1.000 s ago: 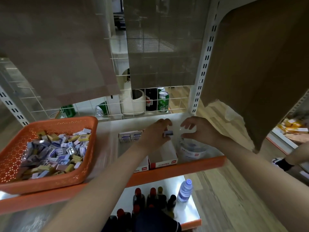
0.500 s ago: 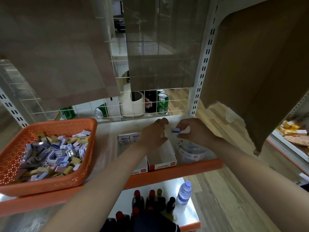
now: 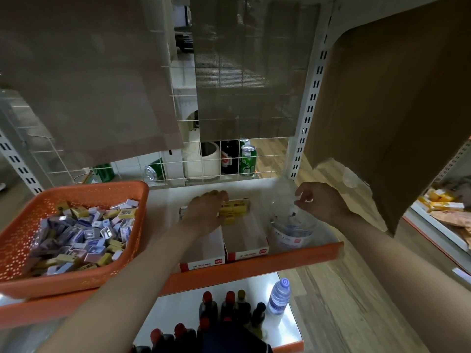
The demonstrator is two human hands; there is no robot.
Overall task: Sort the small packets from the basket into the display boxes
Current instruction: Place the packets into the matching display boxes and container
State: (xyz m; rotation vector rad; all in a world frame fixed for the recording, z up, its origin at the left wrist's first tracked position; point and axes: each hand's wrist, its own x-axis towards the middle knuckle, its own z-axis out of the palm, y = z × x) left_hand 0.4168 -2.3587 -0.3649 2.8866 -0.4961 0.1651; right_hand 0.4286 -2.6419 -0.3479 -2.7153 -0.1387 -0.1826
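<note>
The orange basket [image 3: 76, 281] sat at the left of the frame on the shelf [image 3: 293, 256], heaped with small packets [image 3: 84, 233] in purple, white, yellow and pink. Two white display boxes stood side by side at the centre of the frame, touching each other, their red-printed fronts at the shelf's orange edge. The left hand [image 3: 204, 212] lay palm down over the back of the left box [image 3: 204, 263], its fingertips reaching the yellow packets [image 3: 234, 207] stacked at the back of the right box [image 3: 247, 250]; the hand was blurred, and whether it gripped a packet or only touched the stack could not be told. To the right of the boxes stood a clear jar [image 3: 290, 233]. The right hand [image 3: 321, 202] hung just above the jar's mouth, fingers curled toward the thumb, with a small pale spot at the fingertips; whether that was a pinched packet could not be told. Behind the shelf, through a white wire grid, green cans [image 3: 247, 159] stood in the upper centre. A brown cardboard sheet [image 3: 395, 110] filled the upper right. On a lower shelf at the bottom of the frame stood dark bottles [image 3: 229, 304] with red caps and a water bottle [image 3: 279, 296] just right of them.
</note>
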